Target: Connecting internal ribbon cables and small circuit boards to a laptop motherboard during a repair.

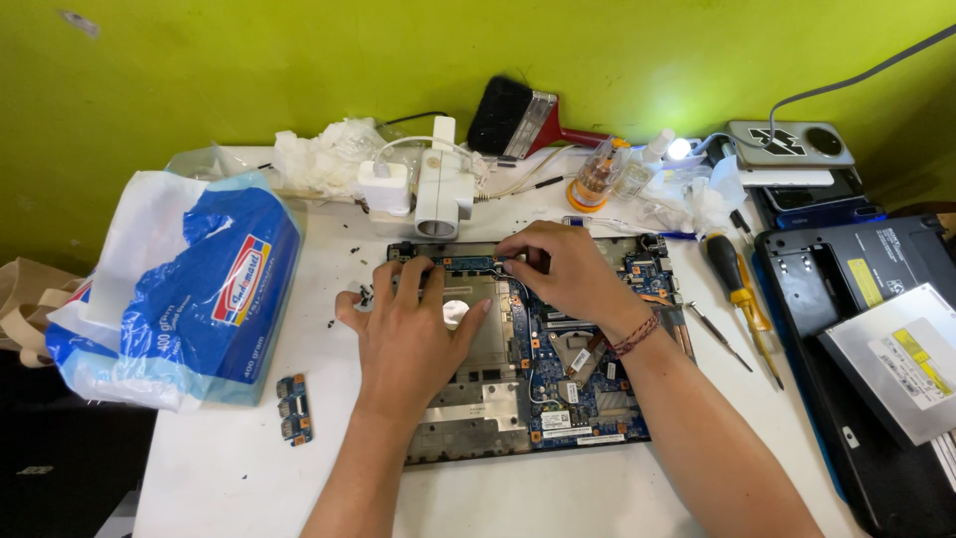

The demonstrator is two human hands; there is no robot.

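Blue circuit board, blue-and-white bag, seemingly yellow-handled screwdriver, green wall.

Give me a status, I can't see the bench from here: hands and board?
Left hand flat on the opened laptop chassis. Right hand pinching at the blue motherboard top edge. Yellow-handled screwdriver lying alongside, untouched.

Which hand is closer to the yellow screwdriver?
Right. The right hand rests on the board's top edge, just left of the screwdriver. The left hand lies flat farther left, across the board.
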